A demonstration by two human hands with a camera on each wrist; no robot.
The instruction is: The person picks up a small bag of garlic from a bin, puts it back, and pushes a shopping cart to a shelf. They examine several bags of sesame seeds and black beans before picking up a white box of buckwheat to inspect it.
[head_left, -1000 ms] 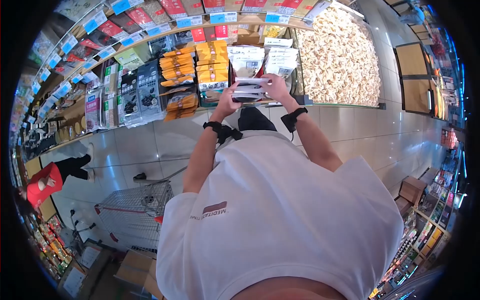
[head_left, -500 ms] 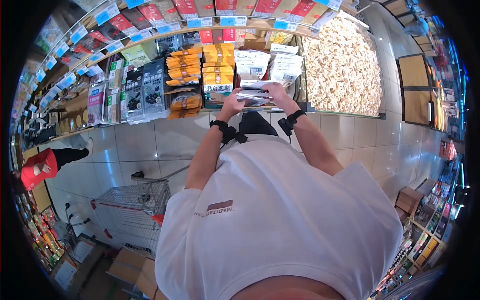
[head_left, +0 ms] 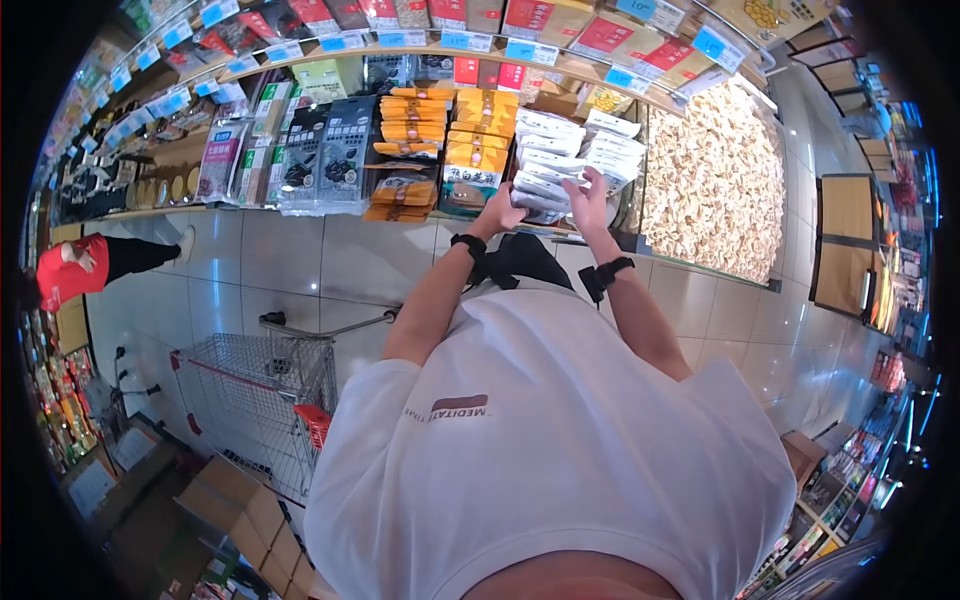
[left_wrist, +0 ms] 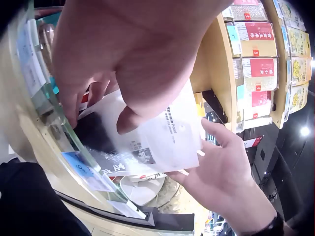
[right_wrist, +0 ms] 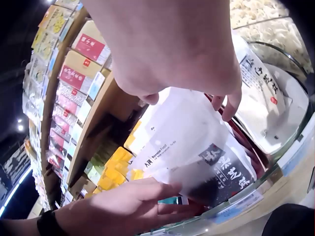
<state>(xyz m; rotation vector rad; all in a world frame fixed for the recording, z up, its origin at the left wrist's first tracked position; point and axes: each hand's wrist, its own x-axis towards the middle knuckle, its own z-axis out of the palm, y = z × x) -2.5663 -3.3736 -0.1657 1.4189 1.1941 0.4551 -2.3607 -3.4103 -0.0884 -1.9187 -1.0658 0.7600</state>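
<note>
A stack of white bags printed "Renmin Food" lies in a shelf bin between my hands; the front white bag has a black lower part with white lettering. My left hand is at the stack's left edge, with its thumb across the bag's front in the left wrist view. In the right wrist view, that left hand's fingers lie nearly straight beside the bag. My right hand is at the opposite edge, thumb raised and spread from the fingers, palm facing the stack.
A second pile of white bags stands to the right, beside a bin of pale dried pieces. Yellow-orange packets are to the left. A price-tagged shelf runs above. A shopping cart and a person in red are at left.
The white bags held together between my hands now lie on the stack in the bin. My fingers have loosened and my hands have spread apart. The head view has shifted.
</note>
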